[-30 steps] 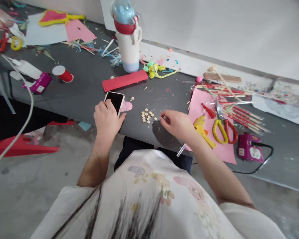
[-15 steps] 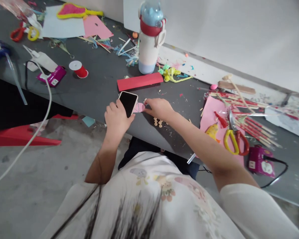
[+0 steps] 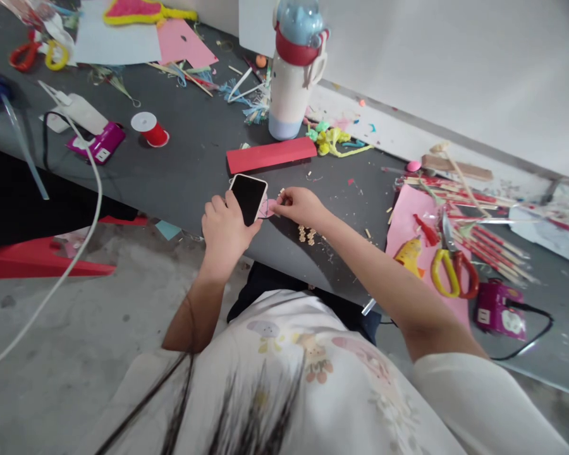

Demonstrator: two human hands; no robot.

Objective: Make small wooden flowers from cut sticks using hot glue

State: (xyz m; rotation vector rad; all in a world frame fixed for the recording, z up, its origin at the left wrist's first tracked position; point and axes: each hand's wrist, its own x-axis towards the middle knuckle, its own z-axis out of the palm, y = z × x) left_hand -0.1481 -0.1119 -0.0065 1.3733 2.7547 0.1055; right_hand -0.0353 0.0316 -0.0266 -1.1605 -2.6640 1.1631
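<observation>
My left hand [image 3: 225,232] is wrapped round the lower end of a phone [image 3: 248,196] with a dark screen, held at the table's front edge. Beside the phone lies a small pink paper piece [image 3: 267,208]. My right hand [image 3: 299,206] is pinched closed over that pink piece, its fingertips touching it. A small heap of several pale wooden beads [image 3: 306,234] lies just right of my right wrist on the dark grey table [image 3: 189,170].
A red strip [image 3: 271,155] and a white bottle [image 3: 293,72] stand behind the phone. To the right lie pink paper [image 3: 405,218], scissors [image 3: 448,272], red sticks [image 3: 483,237] and a magenta device [image 3: 497,309]. At the left lie a red spool [image 3: 150,128], another magenta device [image 3: 96,143] and a white cable [image 3: 78,253].
My right hand has crossed from beside the bead heap leftwards to the pink paper piece next to the phone. The left hand has kept hold of the phone. The view has shifted slightly.
</observation>
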